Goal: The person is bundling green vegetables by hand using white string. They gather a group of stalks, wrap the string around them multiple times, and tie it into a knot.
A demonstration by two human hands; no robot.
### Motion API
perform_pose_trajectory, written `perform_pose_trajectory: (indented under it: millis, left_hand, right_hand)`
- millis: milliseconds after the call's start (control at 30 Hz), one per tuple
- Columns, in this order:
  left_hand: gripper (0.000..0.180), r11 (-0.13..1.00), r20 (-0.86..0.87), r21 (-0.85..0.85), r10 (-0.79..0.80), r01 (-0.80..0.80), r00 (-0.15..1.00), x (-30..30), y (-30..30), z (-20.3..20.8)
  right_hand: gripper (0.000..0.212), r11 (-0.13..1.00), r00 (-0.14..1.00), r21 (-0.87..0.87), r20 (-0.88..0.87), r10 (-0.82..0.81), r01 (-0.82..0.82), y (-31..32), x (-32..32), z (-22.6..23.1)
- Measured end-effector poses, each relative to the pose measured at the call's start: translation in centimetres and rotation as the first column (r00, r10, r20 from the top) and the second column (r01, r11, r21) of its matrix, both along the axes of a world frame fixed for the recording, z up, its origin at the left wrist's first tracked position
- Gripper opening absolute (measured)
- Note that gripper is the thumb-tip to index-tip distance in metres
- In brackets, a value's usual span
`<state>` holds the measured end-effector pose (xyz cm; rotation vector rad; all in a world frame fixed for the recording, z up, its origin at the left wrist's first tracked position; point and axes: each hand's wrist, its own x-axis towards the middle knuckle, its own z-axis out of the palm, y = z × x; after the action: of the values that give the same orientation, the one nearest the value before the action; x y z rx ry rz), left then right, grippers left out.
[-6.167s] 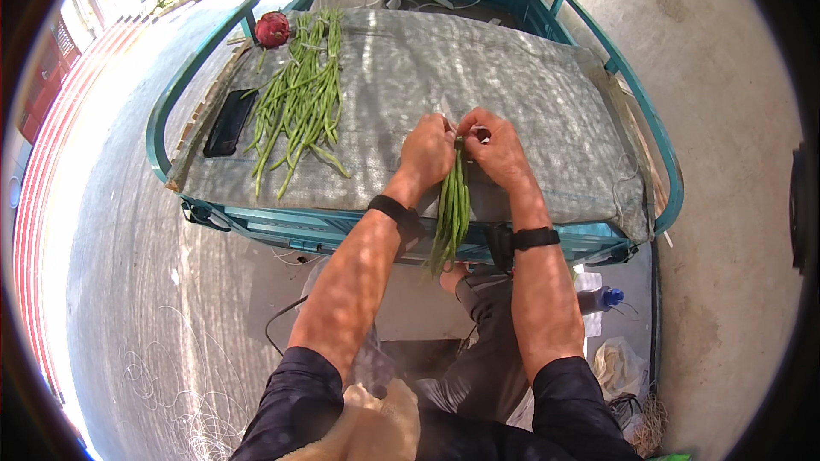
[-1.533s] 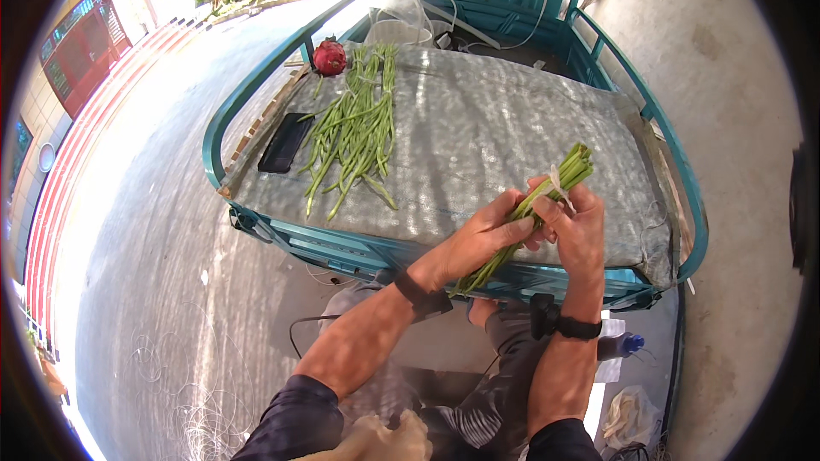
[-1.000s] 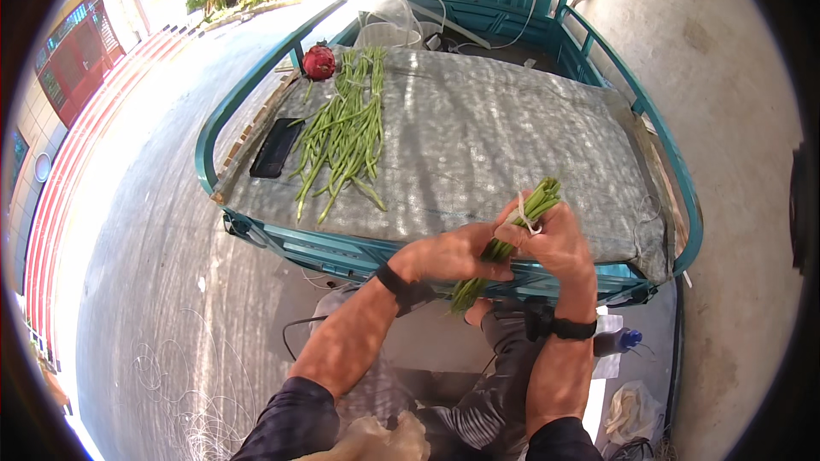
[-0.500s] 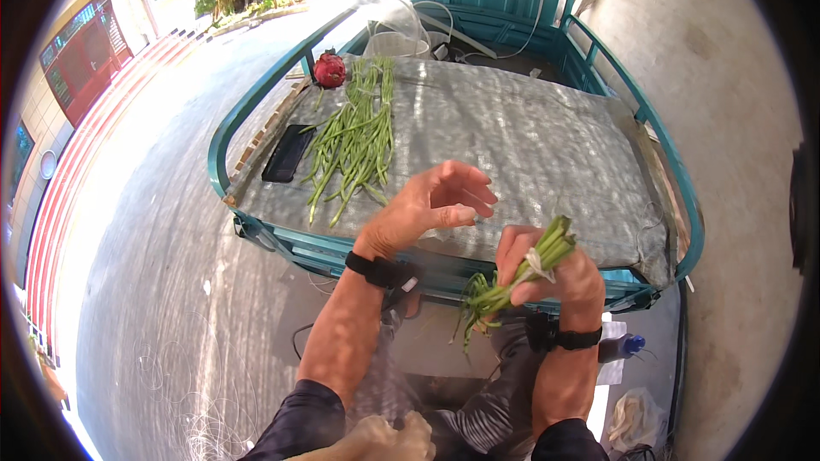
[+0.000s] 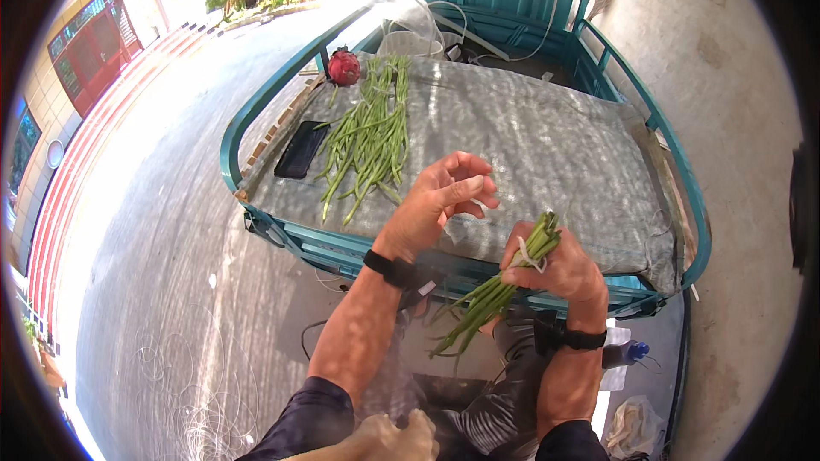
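Long beans, gathered into one bundle point(image 5: 504, 286), sit in the right hand point(image 5: 559, 269), whose fingers are wrapped tight around the upper end just below the cut tips; a pale band or tie shows at the fist, though its state is too small to read. The bundle slants down and to the left, its loose tails hanging free in front of the cart's near rail point(image 5: 342, 248), over the person's lap. The left hand point(image 5: 444, 201) is lifted just beside it, fingers spread and curled, gripping nothing.

With only one fist on the top end, the tails could splay or a bean slide out if that hold slackens, and a half-fastened tie could slip off.

On the grey sheet point(image 5: 547, 145) covering the cart bed lies one loose heap of beans point(image 5: 371, 137), too many to count, with one red fruit point(image 5: 344, 68) at its far end and one dark flat tray point(image 5: 301, 150) just beside it.
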<state>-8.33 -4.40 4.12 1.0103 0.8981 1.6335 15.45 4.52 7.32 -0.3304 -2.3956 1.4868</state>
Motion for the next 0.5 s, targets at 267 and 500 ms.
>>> perform_pose_trajectory:
  millis: [267,500]
  left_hand:
    - [0.036,0.992,0.056,-0.103,0.082,-0.076,0.995,-0.6,1.2,-2.0]
    - [0.034,0.974,-0.002,-0.168,0.155,-0.153,0.988,-0.6,1.5,-2.9]
  right_hand:
    - [0.021,0.967,0.993,-0.242,0.058,0.100,-0.083,-0.6,-0.6,-0.5]
    - [0.024,0.939,0.946,-0.202,-0.223,0.234,-0.280,-0.6,-0.5,-0.7]
